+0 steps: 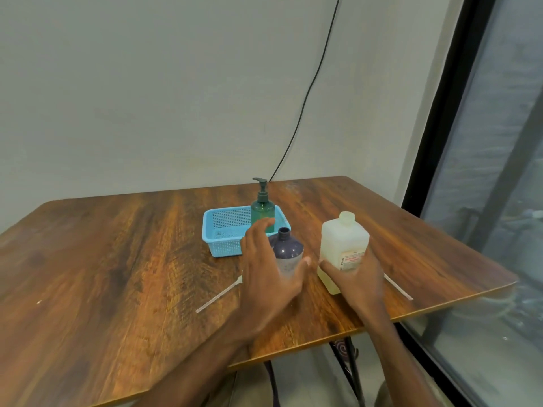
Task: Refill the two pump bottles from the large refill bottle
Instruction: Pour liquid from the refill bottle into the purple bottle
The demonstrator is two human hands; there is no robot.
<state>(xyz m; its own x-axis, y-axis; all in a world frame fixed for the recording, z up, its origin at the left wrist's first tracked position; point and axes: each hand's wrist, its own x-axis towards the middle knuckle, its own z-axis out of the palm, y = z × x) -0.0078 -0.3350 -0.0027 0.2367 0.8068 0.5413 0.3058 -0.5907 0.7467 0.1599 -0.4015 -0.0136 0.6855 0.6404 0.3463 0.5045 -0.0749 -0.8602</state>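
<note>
Pour about to start
Right hand (pixel 357 277) wraps large refill bottle (pixel 343 242); left hand (pixel 264 274), fingers (pixel 261 227) spread, flanks open-necked purple bottle (pixel 288 249); next probably steady it, then tilt.

A plain room, home or small office, I cannot tell which: a wood-grain table (pixel 117 259) stands against a bare pale wall (pixel 147 98) with a black cable (pixel 311 89) hanging down, beside a large dark-framed window (pixel 499 171); a green pump bottle (pixel 262 212) stands in a blue plastic basket (pixel 223 248).
</note>
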